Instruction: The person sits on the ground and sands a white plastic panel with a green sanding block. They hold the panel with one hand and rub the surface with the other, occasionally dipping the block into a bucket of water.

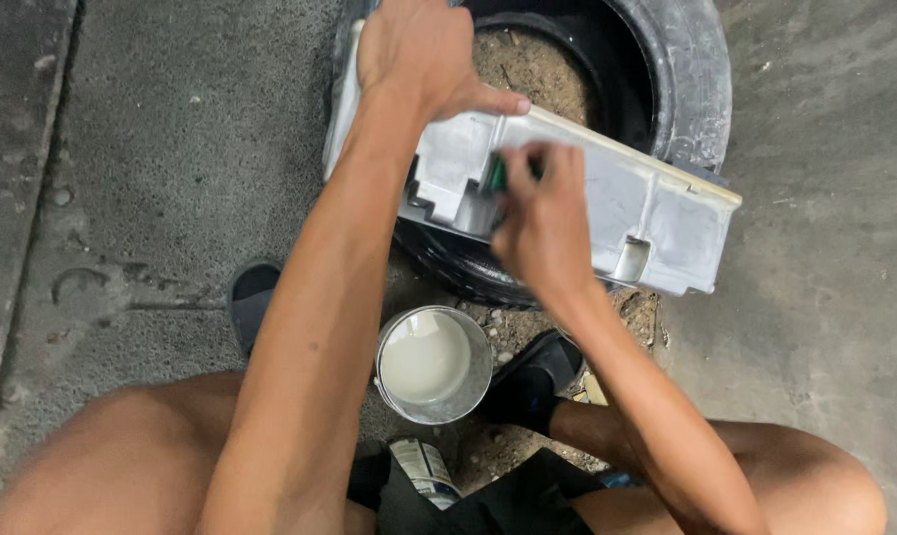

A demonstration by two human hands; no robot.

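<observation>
So, count first: one old tire (pixel 691 84) lying flat on the concrete floor (pixel 171 149) with dirt packed in its middle, one long silver-grey plastic housing (pixel 607 208) laid across the tire's near rim, one metal can (pixel 434 365) of whitish liquid on the floor between the person's feet, and two dark sandals (pixel 537 376). There's also one more tin or bottle (pixel 423 471) down by the shorts, can't tell which.

Hands: the left hand (pixel 414 50) reaches out with the arm nearly straight and clamps over the far-left end of the housing, thumb pressed along its top edge. The right hand (pixel 542 218) is bent at the wrist, fingers pinched tight on a small green pad (pixel 496 174) pressed against the housing's face. Person's squatting, knees wide.
</observation>
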